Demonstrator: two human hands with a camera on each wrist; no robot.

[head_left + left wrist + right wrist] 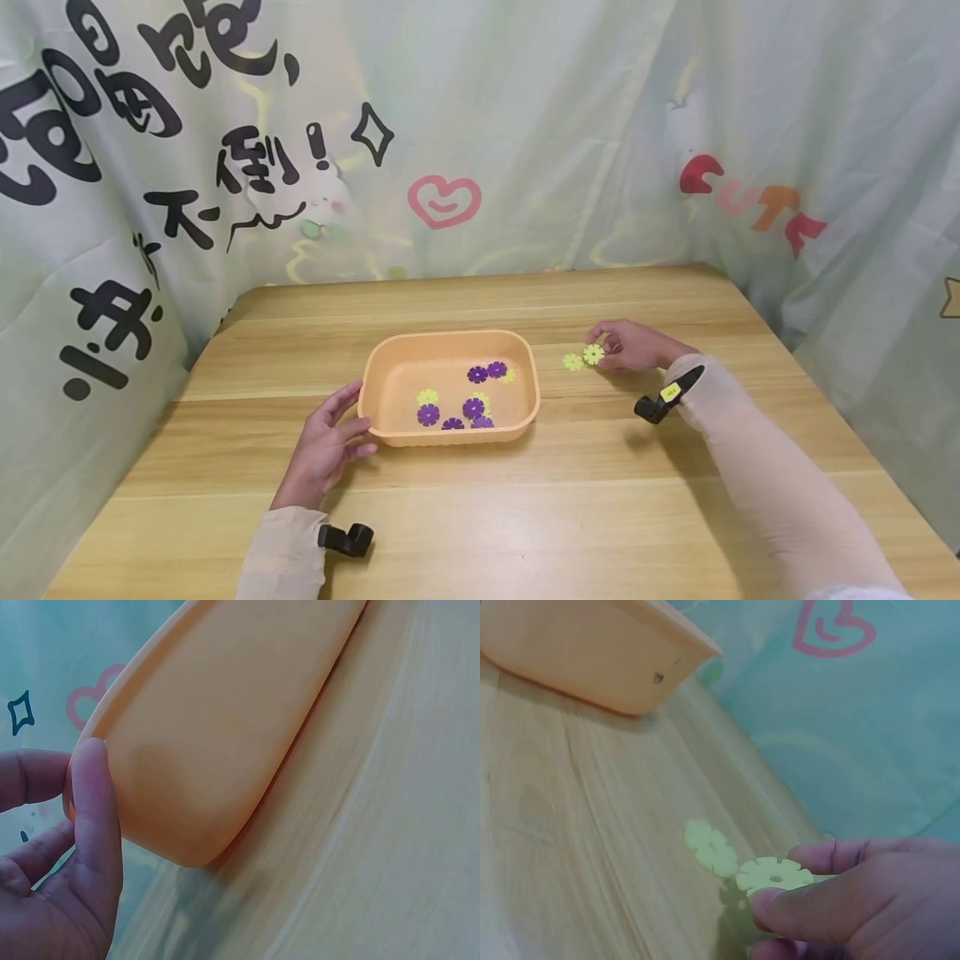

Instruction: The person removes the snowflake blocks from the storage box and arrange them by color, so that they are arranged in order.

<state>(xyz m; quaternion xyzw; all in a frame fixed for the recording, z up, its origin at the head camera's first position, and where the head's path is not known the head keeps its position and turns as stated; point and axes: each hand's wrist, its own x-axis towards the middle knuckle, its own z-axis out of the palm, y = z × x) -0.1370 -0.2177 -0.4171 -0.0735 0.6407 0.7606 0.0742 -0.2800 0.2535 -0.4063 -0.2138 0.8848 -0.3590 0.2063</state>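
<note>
Right hand (637, 346) pinches a yellow disc (593, 354); left hand (324, 446) rests against the tray (375, 375).

Right arm stretched forward over the table (525, 517), fingers (817, 904) curled, pinching the notched disc just above the wood; a second yellow disc (573, 362) lies flat just beside it, right of the tray. Left hand's fingers straight, slightly spread, thumb (94, 802) pressed on the tray's left rim. Purple and yellow discs lie inside the tray; exact count is unclear.

A pale wooden table (480, 517) stands hemmed in by a translucent mint-green curtain (570, 125) printed with black characters, a pink heart (443, 200) and "CUTE".
</note>
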